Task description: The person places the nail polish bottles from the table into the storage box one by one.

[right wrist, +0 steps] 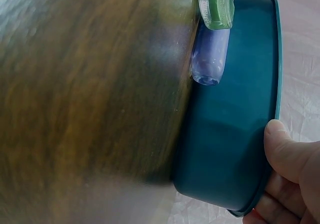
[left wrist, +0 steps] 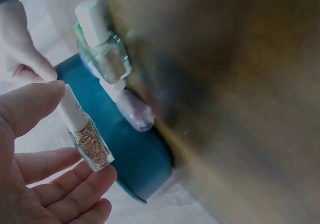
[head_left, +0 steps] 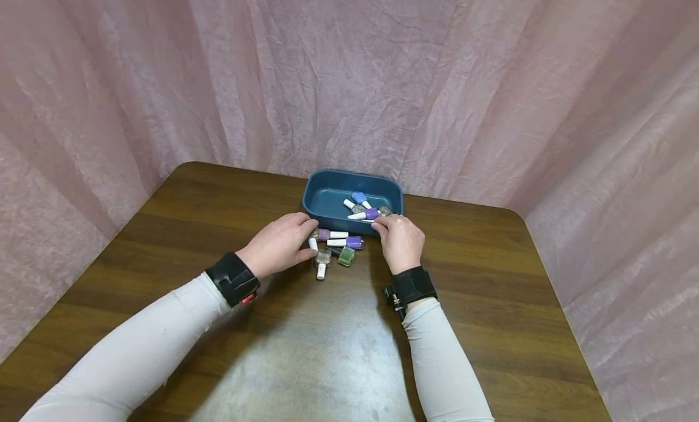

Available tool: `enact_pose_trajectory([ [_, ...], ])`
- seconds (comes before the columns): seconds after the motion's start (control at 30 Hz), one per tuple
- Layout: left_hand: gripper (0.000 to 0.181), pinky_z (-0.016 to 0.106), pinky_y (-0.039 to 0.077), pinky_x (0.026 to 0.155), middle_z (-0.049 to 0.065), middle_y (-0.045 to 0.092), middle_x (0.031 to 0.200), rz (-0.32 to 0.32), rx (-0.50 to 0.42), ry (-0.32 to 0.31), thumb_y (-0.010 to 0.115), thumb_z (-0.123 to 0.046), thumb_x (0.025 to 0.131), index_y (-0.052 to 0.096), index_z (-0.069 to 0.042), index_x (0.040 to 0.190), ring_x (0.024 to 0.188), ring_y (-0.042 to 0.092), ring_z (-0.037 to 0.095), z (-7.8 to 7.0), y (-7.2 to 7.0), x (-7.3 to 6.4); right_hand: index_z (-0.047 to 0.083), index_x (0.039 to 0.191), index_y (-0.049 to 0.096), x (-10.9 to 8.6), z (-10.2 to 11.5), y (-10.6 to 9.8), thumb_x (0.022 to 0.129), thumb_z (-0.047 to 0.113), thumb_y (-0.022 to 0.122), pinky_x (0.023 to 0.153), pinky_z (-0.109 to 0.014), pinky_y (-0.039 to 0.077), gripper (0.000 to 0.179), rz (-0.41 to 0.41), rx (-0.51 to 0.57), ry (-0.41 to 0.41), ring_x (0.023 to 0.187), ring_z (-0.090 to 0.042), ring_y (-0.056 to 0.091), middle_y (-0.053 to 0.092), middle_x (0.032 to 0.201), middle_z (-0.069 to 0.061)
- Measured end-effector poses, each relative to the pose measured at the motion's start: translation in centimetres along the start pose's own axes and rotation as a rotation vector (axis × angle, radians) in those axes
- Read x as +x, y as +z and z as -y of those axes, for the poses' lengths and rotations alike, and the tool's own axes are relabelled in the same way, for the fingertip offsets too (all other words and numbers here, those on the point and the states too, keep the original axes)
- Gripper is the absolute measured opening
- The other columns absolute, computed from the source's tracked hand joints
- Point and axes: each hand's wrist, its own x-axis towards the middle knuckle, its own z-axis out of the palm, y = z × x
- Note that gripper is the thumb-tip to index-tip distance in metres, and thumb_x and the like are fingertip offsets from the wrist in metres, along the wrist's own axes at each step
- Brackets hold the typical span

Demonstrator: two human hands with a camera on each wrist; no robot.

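Over the bench (head_left: pixel 306 343), the left grip (head_left: pixel 280 242), narrowed, pinches a small glass bottle (left wrist: pixel 93 146): coppery glitter inside, white cap on. The thumb partly covers the cap, whose dark marking is hard to read. Just beyond, the right grip (head_left: pixel 403 242) is closed on the teal box (right wrist: pixel 225 139), fingertips hidden behind its near rim.

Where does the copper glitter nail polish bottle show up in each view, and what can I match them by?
Head: the copper glitter nail polish bottle is slightly left of and below centre, by the left hand's fingers.
Left wrist: left of centre, about mid-height, held in the left hand.
Right wrist: not in it.
Shared landmark: the blue-green bin.
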Motion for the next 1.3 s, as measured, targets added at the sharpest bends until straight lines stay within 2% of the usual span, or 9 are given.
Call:
enact_pose_trajectory([
  [0.23, 0.062, 0.046, 0.062, 0.098, 0.017, 0.07, 0.122, -0.029, -0.017, -0.016, 0.092, -0.029, 0.093, 0.067, 0.005, 0.139, 0.109, 0.068, 0.031, 0.2, -0.9, 1.8, 0.018, 0.107, 0.09, 0.0, -0.1, 0.1, 0.1, 0.029, 0.085, 0.07, -0.048, 0.061, 0.014, 0.001, 0.004, -0.002, 0.096, -0.027, 0.079, 0.084, 0.103, -0.004],
  [0.5, 0.07, 0.048, 0.06, 0.102, 0.02, 0.068, 0.131, -0.004, -0.037, -0.082, 0.09, -0.034, 0.096, 0.063, 0.005, 0.147, 0.118, 0.067, 0.034, 0.9, -1.4, 4.0, 0.018, 0.107, 0.09, 0.1, -0.1, 0.1, 0.1, 0.028, 0.084, 0.071, -0.048, 0.061, 0.014, -0.003, 0.003, -0.005, 0.096, -0.027, 0.079, 0.084, 0.102, -0.004],
  [0.77, 0.068, 0.049, 0.059, 0.105, 0.021, 0.067, 0.135, 0.013, -0.023, -0.122, 0.085, -0.034, 0.1, 0.061, 0.004, 0.15, 0.12, 0.067, 0.035, 1.6, -1.2, 6.1, 0.017, 0.106, 0.09, 0.1, 0.0, 0.1, 0.099, 0.028, 0.085, 0.071, -0.048, 0.061, 0.014, -0.015, 0.003, -0.009, 0.096, -0.026, 0.078, 0.083, 0.101, -0.003],
  [1.07, 0.066, 0.047, 0.059, 0.105, 0.02, 0.068, 0.135, 0.022, -0.025, -0.157, 0.085, -0.036, 0.1, 0.063, 0.002, 0.149, 0.12, 0.068, 0.034, 2.1, -0.7, 7.6, 0.018, 0.106, 0.09, 0.2, 0.1, 0.0, 0.099, 0.028, 0.084, 0.07, -0.047, 0.061, 0.014, -0.015, 0.004, -0.008, 0.095, -0.026, 0.079, 0.084, 0.101, -0.004],
  [1.3, 0.068, 0.05, 0.056, 0.111, 0.023, 0.066, 0.141, 0.042, -0.044, -0.205, 0.084, -0.035, 0.101, 0.061, 0.003, 0.152, 0.129, 0.065, 0.037, 2.5, -0.1, 8.8, 0.018, 0.106, 0.09, 0.1, 0.0, 0.0, 0.099, 0.028, 0.085, 0.07, -0.048, 0.062, 0.014, -0.013, 0.008, -0.003, 0.096, -0.027, 0.079, 0.084, 0.102, -0.003],
])
